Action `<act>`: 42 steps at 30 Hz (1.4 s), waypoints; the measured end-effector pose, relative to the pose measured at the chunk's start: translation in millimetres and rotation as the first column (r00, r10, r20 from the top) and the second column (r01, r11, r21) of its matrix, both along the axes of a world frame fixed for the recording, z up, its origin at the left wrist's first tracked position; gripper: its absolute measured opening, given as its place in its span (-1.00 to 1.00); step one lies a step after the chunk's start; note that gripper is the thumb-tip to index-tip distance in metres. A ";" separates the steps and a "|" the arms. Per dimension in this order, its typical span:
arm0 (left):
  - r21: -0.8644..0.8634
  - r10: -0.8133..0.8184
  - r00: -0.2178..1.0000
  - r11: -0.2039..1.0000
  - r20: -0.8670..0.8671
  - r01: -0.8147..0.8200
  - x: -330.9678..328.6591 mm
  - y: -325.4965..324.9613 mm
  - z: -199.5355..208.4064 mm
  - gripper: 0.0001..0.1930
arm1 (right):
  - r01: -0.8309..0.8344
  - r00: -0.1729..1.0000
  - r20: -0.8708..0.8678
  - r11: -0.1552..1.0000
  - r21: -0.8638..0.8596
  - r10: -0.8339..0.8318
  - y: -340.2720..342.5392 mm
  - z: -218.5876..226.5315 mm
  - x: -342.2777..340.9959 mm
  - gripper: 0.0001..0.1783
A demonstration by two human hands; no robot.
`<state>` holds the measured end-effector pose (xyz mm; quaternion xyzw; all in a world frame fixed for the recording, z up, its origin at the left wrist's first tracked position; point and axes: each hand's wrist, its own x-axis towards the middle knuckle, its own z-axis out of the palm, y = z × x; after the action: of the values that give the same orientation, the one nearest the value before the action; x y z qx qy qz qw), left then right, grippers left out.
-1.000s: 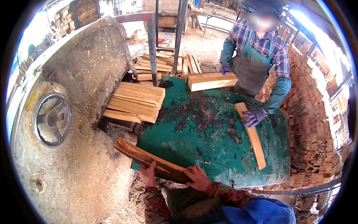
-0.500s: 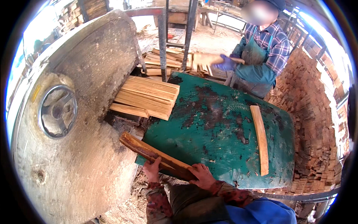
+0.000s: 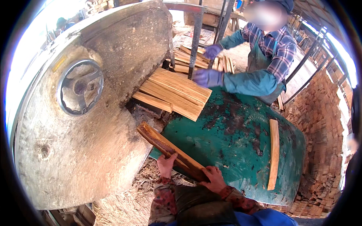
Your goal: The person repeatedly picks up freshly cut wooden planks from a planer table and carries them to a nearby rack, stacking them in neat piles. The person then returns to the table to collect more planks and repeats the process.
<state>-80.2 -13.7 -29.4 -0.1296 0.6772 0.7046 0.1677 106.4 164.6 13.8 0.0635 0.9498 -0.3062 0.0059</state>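
A rough wooden slab with a dark bark edge [image 3: 169, 149] lies slanted over the near left edge of a worn green table [image 3: 233, 165]. My left hand [image 3: 166, 165] grips its lower side near the middle, thumb on top. At the slab's near right end, my right hand [image 3: 215, 179] is closed around the wood. Just beyond the slab, a group of sawn boards [image 3: 177, 92] sticks out of a big dusty machine panel [image 3: 113, 135] over the table's far left corner. A loose narrow strip [image 3: 152, 101] lies along their near side.
Across the table a co-worker in purple gloves [image 3: 209, 78] reaches toward the boards. One single strip [image 3: 274, 154] rests on the table's right side. The panel carries a metal handwheel [image 3: 80, 87]. Wood is stacked behind a metal post [image 3: 196, 41], and a large pile [image 3: 320, 150] lies at right.
The co-worker no longer holds the wood piece and now stretches both gloved hands left toward the boards. My view has shifted; my hands keep the same hold on the slab.
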 end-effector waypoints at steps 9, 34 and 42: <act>-0.055 -0.020 0.999 0.998 -0.031 0.018 -0.3 -1.0 5.6 -0.66 | 0.017 1.000 -0.009 1.000 -0.024 -0.017 0.8 -0.2 -0.7 -0.24; -0.054 -0.007 0.992 0.999 -0.122 0.000 -1.1 -0.8 -11.4 -0.64 | -0.016 0.999 -0.036 0.999 -0.031 0.015 -5.3 8.4 -5.6 -0.28; -0.128 -0.033 0.995 0.992 -0.094 0.021 -3.6 -4.1 -19.0 -0.62 | -0.071 0.995 -0.087 0.983 -0.166 0.058 -14.2 29.5 -28.4 -0.38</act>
<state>-83.8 -17.8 -48.5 -0.0967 0.7297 0.6632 0.1359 78.0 150.4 43.4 0.0194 0.9214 -0.3878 -0.0177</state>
